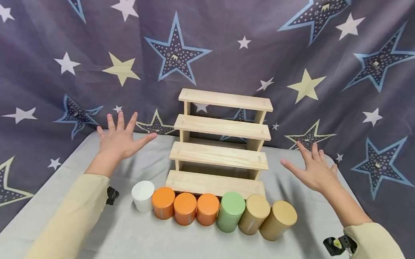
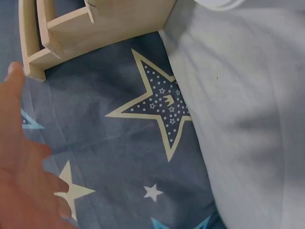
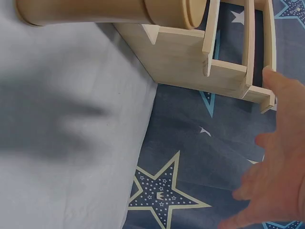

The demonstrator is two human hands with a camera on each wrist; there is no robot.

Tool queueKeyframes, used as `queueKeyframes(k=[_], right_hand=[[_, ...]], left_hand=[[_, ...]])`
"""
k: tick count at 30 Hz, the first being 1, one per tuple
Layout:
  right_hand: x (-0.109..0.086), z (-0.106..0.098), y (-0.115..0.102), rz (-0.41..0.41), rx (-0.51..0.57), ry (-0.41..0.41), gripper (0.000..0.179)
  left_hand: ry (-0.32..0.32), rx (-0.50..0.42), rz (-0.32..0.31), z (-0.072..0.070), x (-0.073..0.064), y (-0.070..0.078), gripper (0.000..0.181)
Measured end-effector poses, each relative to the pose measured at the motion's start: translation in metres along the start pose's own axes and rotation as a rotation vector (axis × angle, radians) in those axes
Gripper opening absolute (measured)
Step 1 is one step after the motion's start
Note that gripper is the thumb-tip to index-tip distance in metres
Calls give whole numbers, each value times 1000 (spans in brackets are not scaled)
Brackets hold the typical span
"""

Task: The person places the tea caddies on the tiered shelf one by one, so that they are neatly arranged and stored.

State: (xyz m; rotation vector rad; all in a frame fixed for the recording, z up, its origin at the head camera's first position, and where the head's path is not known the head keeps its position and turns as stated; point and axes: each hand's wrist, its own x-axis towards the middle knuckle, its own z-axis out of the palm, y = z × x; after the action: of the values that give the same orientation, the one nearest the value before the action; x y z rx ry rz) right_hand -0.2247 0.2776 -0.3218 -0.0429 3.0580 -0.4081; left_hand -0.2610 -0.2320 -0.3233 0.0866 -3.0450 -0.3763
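My left hand (image 1: 118, 140) hovers left of a stepped wooden rack (image 1: 220, 156), fingers spread, holding nothing. On the rack's other side my right hand (image 1: 316, 171) is held up with spread fingers, also holding nothing. In front of the rack runs a row of canisters: a white canister (image 1: 143, 196) at the left, then orange canisters (image 1: 185, 209), a green canister (image 1: 230, 212) and gold canisters (image 1: 278, 220) at the right. The right wrist view shows a gold canister (image 3: 95, 12) near the rack. Neither hand touches the rack or a canister.
A pale cloth covers the table (image 1: 184, 252). Behind the rack hangs a dark curtain (image 1: 226, 70) with star prints, which also runs along both sides. Black wrist straps (image 1: 112, 195) show at the sleeves.
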Motion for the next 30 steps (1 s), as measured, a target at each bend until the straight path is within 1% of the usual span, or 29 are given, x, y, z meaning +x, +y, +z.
queueKeyframes(k=[1, 3, 6, 8, 10, 13, 15, 17, 20, 21, 24, 30], right_hand=[[-2, -1, 1, -16, 19, -6, 92], [-6, -1, 3, -50, 64, -19, 90], [-12, -1, 7, -112, 142, -33, 87], [-16, -1, 9, -149, 190, -37, 86], [-20, 1, 11, -183, 223, -43, 85], [-28, 3, 12, -219, 237, -58, 81], [-35, 4, 11, -240, 245, -78, 78], [-42, 6, 9, -275, 271, -90, 73], [-50, 9, 8, -344, 318, -110, 67], [-52, 11, 8, -369, 328, -116, 66], [-57, 16, 10, -436, 349, -135, 65], [-65, 29, 16, -534, 391, -187, 64]], left_hand=[[-7, -39, 11, 0, 1, 0, 107], [-27, -148, 41, -1, 4, 1, 104], [-55, -350, 85, 0, 7, 3, 99], [-63, -480, 101, 1, 10, 6, 96], [-62, -597, 105, 3, 12, 9, 93], [-73, -768, 102, 7, 16, 14, 88], [-98, -881, 96, 6, 15, 22, 83], [-123, -970, 89, 7, 15, 27, 81], [-146, -1047, 82, 10, 16, 37, 78], [-149, -1055, 84, 14, 19, 38, 78], [-153, -1070, 75, 19, 24, 47, 78], [-173, -1114, 69, 24, 34, 57, 73]])
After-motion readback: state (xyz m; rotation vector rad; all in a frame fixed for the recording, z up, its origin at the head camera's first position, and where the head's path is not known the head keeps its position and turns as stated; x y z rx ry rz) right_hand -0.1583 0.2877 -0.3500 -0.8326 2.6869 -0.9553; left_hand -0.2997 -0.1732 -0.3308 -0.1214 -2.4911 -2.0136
